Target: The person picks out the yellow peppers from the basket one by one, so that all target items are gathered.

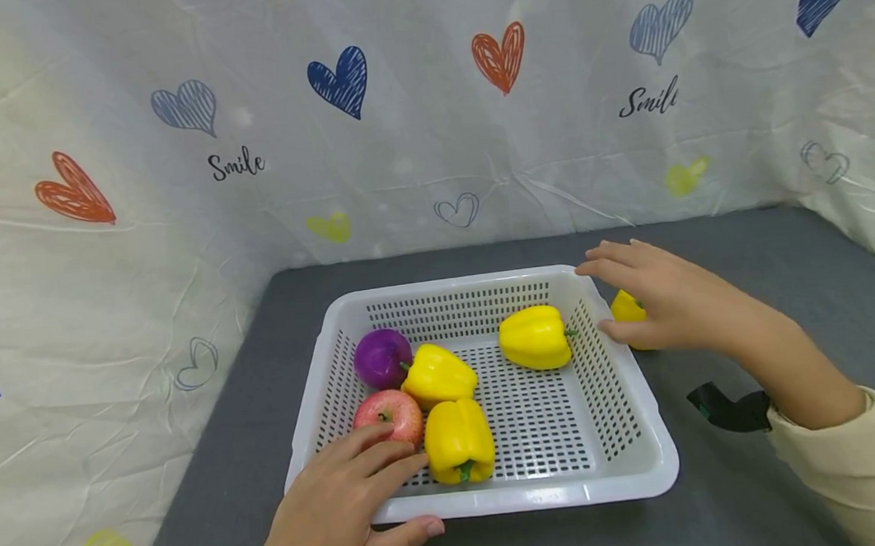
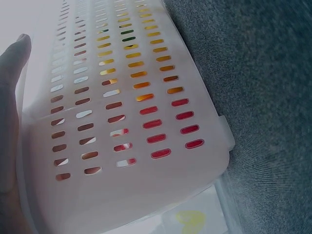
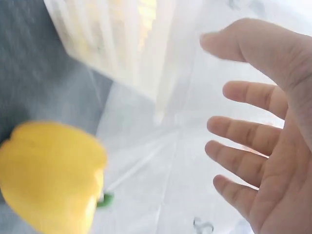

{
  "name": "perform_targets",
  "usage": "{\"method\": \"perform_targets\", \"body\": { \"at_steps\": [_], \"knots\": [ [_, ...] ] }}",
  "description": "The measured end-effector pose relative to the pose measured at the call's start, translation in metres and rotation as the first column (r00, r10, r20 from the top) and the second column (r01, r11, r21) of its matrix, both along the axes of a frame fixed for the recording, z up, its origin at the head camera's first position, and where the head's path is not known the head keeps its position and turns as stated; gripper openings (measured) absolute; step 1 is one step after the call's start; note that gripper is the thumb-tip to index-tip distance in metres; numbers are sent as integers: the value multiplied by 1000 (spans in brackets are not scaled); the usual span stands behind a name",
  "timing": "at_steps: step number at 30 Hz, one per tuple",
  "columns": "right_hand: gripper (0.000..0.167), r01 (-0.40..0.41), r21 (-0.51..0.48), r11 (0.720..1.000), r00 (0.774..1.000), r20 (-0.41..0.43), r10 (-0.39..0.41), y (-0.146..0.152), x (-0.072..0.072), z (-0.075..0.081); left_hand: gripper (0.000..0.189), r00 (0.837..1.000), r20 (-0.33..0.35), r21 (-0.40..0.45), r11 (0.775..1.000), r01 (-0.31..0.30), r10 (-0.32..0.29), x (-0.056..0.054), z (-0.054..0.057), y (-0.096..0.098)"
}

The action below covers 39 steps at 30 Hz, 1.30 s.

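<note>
A white perforated plastic basket [image 1: 527, 497] holds a red apple [image 1: 399, 413], a purple onion-like ball [image 1: 381, 358] and three yellow bell peppers, one of them [image 1: 534, 337] by the right wall. My left hand [image 1: 345, 496] lies over the basket's near left corner, fingers over the rim by the apple, thumb outside. In the left wrist view the basket's side wall [image 2: 122, 195] fills the middle. My right hand [image 1: 662, 298] hovers with spread fingers by the right rim, holding nothing. Beneath it another yellow bell pepper [image 3: 53, 175] lies outside the basket, partly hidden in the head view.
The basket stands on a dark grey table surface [image 1: 234, 498]. Behind it hangs a pale cloth [image 1: 417, 159] printed with hearts and words. A black strap [image 1: 734, 410] sits at my right wrist, near the beige sleeve [image 1: 849, 466].
</note>
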State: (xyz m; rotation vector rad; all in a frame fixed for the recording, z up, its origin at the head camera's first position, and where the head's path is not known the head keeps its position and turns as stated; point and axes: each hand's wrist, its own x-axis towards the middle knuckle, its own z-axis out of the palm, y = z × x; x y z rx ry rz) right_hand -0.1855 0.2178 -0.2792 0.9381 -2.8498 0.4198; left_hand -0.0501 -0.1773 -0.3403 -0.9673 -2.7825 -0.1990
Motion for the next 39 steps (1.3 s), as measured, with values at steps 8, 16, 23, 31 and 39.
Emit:
{"method": "perform_targets", "body": {
  "at_steps": [8, 16, 23, 31, 39],
  "knots": [
    [65, -168, 52, 984, 977, -125, 173, -32, 1, -22, 59, 1000, -18, 6, 1000, 10, -10, 0, -1, 0],
    [62, -103, 130, 986, 994, -12, 106, -55, 2, -40, 59, 1000, -19, 3, 1000, 13, -13, 0, 0, 0],
    [63, -60, 237, 970, 998, 0, 62, -73, -6, -49, 59, 999, -38, 23, 999, 24, -23, -1, -2, -2],
    [59, -149, 199, 969, 989, 34, 145, -79, -7, -52, 58, 997, -61, 45, 998, 44, -41, -1, -2, -2],
    [72, -156, 17, 988, 986, 66, 155, -81, -8, -54, 56, 994, -90, 64, 996, 60, -54, -2, -3, -1]
  ]
}}
